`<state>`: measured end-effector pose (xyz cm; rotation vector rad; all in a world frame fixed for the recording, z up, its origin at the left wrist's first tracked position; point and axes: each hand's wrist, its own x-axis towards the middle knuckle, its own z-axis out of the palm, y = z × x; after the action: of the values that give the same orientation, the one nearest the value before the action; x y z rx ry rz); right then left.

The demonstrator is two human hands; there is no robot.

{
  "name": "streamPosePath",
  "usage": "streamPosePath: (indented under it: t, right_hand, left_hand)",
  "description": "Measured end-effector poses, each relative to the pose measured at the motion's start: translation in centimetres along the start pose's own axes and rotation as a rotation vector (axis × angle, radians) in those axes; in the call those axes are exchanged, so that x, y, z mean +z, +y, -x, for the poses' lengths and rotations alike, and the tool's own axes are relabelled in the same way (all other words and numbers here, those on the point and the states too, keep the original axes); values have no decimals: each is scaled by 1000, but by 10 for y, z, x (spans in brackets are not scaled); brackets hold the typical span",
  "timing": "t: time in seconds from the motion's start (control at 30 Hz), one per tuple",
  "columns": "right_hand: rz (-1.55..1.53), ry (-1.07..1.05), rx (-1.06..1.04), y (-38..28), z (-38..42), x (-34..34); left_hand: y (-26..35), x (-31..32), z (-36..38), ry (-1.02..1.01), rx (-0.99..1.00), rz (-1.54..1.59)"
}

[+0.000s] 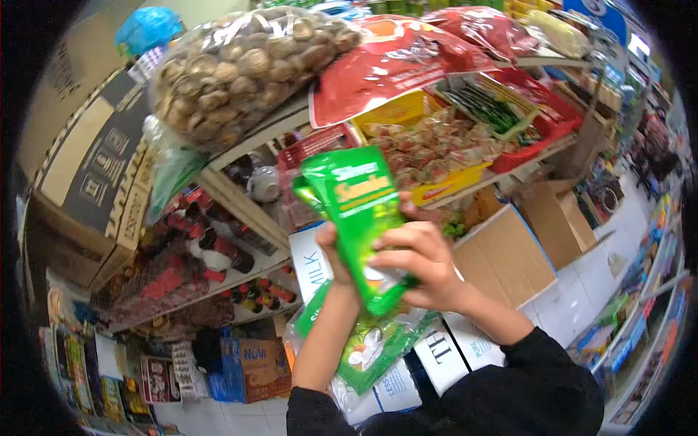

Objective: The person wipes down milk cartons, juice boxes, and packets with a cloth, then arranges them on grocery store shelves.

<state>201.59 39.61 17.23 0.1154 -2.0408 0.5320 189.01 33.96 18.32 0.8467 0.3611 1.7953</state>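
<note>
Several shiny green pouches [356, 196] with white and yellow lettering are stacked together, tilted upright in front of me. My left hand [336, 254] grips their left edge, its thumb showing and its other fingers hidden behind. My right hand [425, 265] closes on the right side, with fingers curled over the front. Below them, a clear plastic bag [422, 327] with more green packs [367, 360] rests on white milk boxes [443, 360], close to my body.
A shelf ahead carries a bag of brown dried mushrooms [243, 73], red packs [396, 62] and a yellow tray [436, 185] of small wrapped packs. Dark bottles [225, 251] line the lower left shelf. An open cardboard box [505, 258] stands right, a large carton [94, 167] left.
</note>
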Motion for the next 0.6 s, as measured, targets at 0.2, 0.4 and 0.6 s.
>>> streamPosePath:
  t: [0.2,0.4,0.6]
  right_hand:
    - [-109,137,327,-1,20,31]
    - [-131,197,91,-1,40,46]
    - [-233,-533,75,-10,49,56]
  left_hand:
    - [8,-47,0,20,116,217]
    - [11,-61,5,374,325,12]
    - [13,-94,15,183,262,75]
